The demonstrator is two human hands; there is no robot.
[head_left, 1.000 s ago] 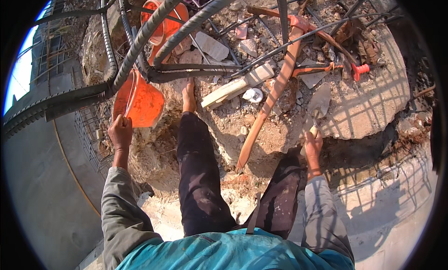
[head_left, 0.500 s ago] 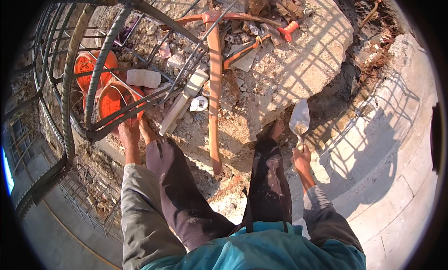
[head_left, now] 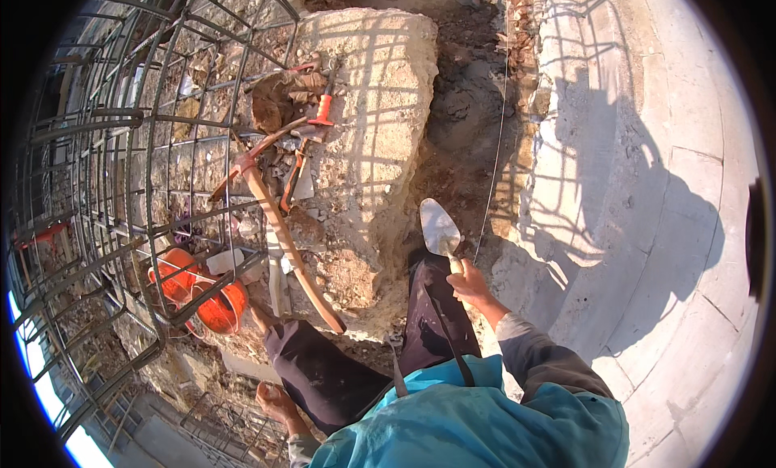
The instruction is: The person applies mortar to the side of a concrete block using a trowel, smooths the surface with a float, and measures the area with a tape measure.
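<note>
My right hand (head_left: 469, 287) grips the handle of a pointed mason's trowel (head_left: 439, 228), its grey blade pointing away from me over the dirt trench. My left hand (head_left: 276, 401) hangs low beside my hip, close to the bars of the rebar cage (head_left: 121, 193); it seems to hold nothing, and its fingers are hard to make out. Two orange buckets (head_left: 220, 308) sit inside the cage near my bare left foot (head_left: 259, 315). I stand in dark trousers on broken ground.
A long orange pipe (head_left: 284, 238) and thinner orange pipes lie across a rough concrete block (head_left: 380, 96). A taut string line (head_left: 495, 145) runs along the trench. A pale concrete curb and pavement (head_left: 647, 193) curve on the right, crossed by cage shadows.
The view has swung right, toward the trench and pavement. My left hand has come off the cage by the orange bucket and dropped to my side. The trowel stays in my right hand.
</note>
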